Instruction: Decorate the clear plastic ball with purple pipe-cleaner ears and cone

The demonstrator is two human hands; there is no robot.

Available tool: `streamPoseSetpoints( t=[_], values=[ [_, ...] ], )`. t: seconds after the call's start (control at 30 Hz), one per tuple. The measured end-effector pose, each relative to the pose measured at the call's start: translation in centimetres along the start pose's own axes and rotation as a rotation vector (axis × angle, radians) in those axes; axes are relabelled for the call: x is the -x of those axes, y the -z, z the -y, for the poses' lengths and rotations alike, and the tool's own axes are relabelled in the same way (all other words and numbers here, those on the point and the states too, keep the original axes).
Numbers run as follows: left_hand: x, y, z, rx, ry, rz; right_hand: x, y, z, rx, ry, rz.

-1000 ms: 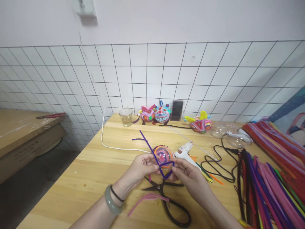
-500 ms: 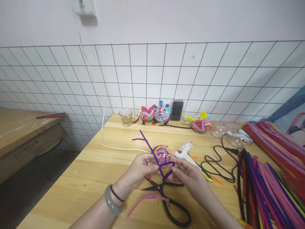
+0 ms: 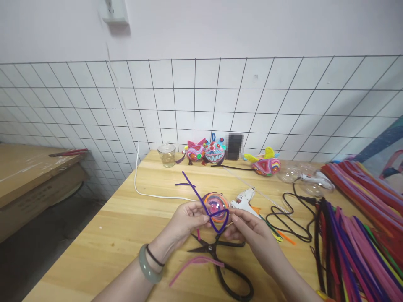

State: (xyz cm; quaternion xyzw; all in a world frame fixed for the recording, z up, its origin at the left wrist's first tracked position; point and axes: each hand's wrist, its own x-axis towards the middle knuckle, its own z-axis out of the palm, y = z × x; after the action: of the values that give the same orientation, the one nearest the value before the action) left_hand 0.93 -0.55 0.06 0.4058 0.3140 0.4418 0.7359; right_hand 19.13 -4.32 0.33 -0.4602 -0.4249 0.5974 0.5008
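Note:
A purple pipe cleaner (image 3: pixel 195 193) is bent into a triangular loop at its lower end, with a long straight tail rising to the upper left. My left hand (image 3: pixel 192 218) pinches it where the loop's ends cross. At the loop's right corner are the thumb and forefinger of my right hand (image 3: pixel 248 228), closed on or against the bend. Just behind the loop sits a clear ball (image 3: pixel 215 202) with orange, pink and purple coils. Black scissors (image 3: pixel 210 249) lie below my hands with their blades apart, and a pink pipe cleaner (image 3: pixel 192 261) crosses one handle.
A white glue gun (image 3: pixel 244 199) lies right of the ball, beside a black cable (image 3: pixel 285 214). Bundles of coloured pipe cleaners (image 3: pixel 355 247) fill the right side. Along the back stand a glass cup (image 3: pixel 166 156), decorated figures (image 3: pixel 215 152) and clear plastic balls (image 3: pixel 288 173).
The loop has opened into a clearer triangle as my right fingers shifted to its upper right corner. My left hand keeps its pinch in nearly the same place.

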Motion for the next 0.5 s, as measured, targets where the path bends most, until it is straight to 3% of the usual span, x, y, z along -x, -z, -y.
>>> streamPoseSetpoints(
  t=[0.3,0.5],
  values=[
    [-0.19,0.39,0.0,0.1,-0.044,-0.123,0.08,-0.16,0.08,0.041,0.011,-0.015],
    [-0.15,0.41,0.04,0.11,-0.063,-0.143,0.16,-0.08,0.08,0.058,-0.006,0.01]
  ],
)
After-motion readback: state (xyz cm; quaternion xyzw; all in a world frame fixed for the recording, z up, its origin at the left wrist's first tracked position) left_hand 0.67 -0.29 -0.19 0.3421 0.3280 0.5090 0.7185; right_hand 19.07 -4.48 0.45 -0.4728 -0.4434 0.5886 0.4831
